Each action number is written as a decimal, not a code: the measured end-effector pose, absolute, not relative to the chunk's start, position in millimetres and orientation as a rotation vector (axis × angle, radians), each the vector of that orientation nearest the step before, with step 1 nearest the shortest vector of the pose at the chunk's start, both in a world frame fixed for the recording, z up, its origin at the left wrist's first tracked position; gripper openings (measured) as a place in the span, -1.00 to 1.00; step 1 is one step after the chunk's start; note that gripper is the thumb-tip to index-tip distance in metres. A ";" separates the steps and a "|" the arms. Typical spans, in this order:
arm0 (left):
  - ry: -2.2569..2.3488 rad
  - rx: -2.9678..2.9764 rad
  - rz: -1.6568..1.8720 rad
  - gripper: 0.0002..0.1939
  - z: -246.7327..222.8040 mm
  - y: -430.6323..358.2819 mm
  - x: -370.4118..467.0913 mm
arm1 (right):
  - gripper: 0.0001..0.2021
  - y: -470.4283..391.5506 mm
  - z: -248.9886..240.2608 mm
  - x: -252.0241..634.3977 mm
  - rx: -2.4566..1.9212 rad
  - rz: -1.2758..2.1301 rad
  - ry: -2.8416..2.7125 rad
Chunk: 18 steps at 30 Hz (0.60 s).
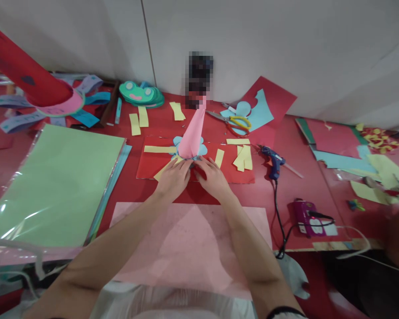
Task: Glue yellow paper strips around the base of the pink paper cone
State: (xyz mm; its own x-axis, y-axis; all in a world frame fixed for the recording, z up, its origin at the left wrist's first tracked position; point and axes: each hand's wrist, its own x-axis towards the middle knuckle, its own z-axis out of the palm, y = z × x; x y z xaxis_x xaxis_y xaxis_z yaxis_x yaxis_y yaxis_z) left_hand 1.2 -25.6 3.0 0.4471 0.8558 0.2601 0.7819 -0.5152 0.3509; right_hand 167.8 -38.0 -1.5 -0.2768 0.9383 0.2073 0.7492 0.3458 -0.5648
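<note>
Bare forearms (128, 237) cross a pink sheet (189, 235) to a pink paper cone (192, 138), wide end over blue petals (201, 149) on a red card (231, 173) — likely a work mat. Left hand (173, 179) and right hand (214, 177) bend fingers close at its base, presumably steadying; pinch or mere touch, cannot tell. Glue gun (275, 164) lies right — within reach, seemingly deliberate.

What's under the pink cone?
Blue scalloped paper shows around the base of the pink cone, with a red sheet beneath. The cone covers the paper's middle, and the left hand and right hand hide part of its near side.
</note>
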 end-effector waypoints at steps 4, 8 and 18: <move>1.445 2.435 0.542 -0.60 5.7 -26.4 1.0 | -0.62 -38.3 -1.6 168.2 -1.471 0.523 -2.121; 1.419 2.431 0.548 -0.59 5.8 -26.2 0.6 | -0.62 -38.9 0.0 168.3 -1.472 0.552 -2.116; 1.379 2.520 0.366 -0.55 7.8 -30.8 4.1 | -0.68 -30.8 3.2 203.5 -1.704 0.389 -1.544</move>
